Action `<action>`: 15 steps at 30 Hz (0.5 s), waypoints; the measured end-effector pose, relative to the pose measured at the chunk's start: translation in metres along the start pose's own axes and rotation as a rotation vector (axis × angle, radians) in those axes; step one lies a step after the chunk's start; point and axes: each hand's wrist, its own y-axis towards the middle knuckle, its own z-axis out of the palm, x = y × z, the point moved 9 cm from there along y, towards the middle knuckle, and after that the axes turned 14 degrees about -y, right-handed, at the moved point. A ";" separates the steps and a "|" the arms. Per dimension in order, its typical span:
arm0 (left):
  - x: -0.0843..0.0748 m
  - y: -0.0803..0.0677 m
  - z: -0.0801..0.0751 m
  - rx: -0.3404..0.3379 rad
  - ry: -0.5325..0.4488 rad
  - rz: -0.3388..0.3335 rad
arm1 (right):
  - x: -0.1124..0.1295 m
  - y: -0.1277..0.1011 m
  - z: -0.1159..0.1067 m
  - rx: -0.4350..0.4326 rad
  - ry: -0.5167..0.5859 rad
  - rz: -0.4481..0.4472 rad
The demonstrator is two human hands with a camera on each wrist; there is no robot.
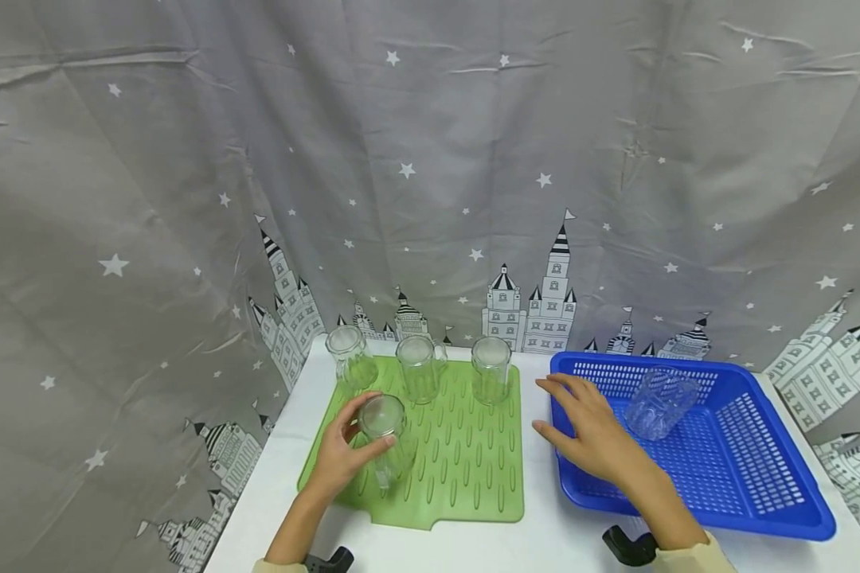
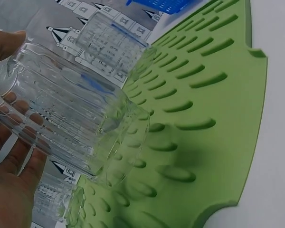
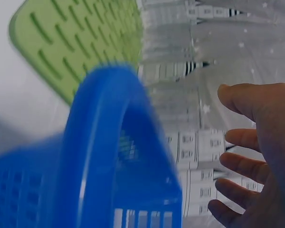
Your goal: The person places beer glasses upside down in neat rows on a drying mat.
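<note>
My left hand (image 1: 340, 454) grips a clear glass mug (image 1: 387, 418) between thumb and fingers over the front left of a green ridged mat (image 1: 466, 477). In the left wrist view the mug (image 2: 66, 104) is held by one end, its other end at the mat; whether it touches is unclear. Three more glass mugs stand along the mat's back: a left mug (image 1: 353, 358), a middle mug (image 1: 419, 370) and a right mug (image 1: 490, 372). My right hand (image 1: 591, 426), fingers spread and holding nothing, hovers by the left rim of a blue basket (image 1: 795, 521).
Inside the basket a clear glass (image 1: 659, 406) lies tilted toward the back left. Mat and basket sit on a white table (image 1: 537, 549), with a strip of tabletop between them. A grey curtain (image 1: 437, 159) printed with castles and stars hangs right behind the table.
</note>
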 end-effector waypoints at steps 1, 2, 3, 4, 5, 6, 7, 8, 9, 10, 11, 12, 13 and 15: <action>0.000 0.001 -0.001 -0.003 0.009 0.002 | -0.005 -0.001 -0.001 -0.002 -0.006 0.007; 0.000 0.002 -0.003 -0.006 0.019 0.002 | -0.010 -0.003 -0.002 -0.002 -0.014 0.015; 0.000 0.003 -0.004 -0.010 0.029 0.003 | -0.015 -0.005 -0.004 -0.002 -0.021 0.024; 0.000 0.004 -0.005 -0.012 0.036 0.001 | -0.020 -0.007 -0.005 0.000 -0.030 0.033; 0.001 0.005 -0.006 -0.012 0.044 -0.001 | -0.025 -0.009 -0.006 0.002 -0.036 0.041; 0.002 0.006 -0.007 -0.014 0.050 -0.008 | -0.030 -0.011 -0.007 0.005 -0.041 0.050; 0.002 0.007 -0.008 -0.014 0.055 -0.010 | -0.035 -0.013 -0.008 0.006 -0.047 0.057; 0.003 0.008 -0.009 -0.011 0.061 -0.015 | -0.039 -0.014 -0.009 0.008 -0.051 0.066; 0.004 0.009 -0.010 -0.010 0.064 -0.020 | -0.044 -0.016 -0.010 0.008 -0.055 0.074; 0.005 0.009 -0.011 -0.010 0.065 -0.027 | -0.048 -0.018 -0.011 0.010 -0.062 0.081; 0.006 0.010 -0.013 -0.014 0.069 -0.030 | -0.053 -0.019 -0.012 0.011 -0.067 0.089; 0.006 0.011 -0.015 -0.017 0.069 -0.034 | -0.057 -0.020 -0.013 0.011 -0.075 0.098; 0.007 0.012 -0.016 -0.019 0.070 -0.036 | -0.062 -0.021 -0.014 0.011 -0.080 0.108; 0.008 0.015 -0.019 -0.025 0.068 -0.041 | -0.071 -0.022 -0.016 0.006 -0.091 0.126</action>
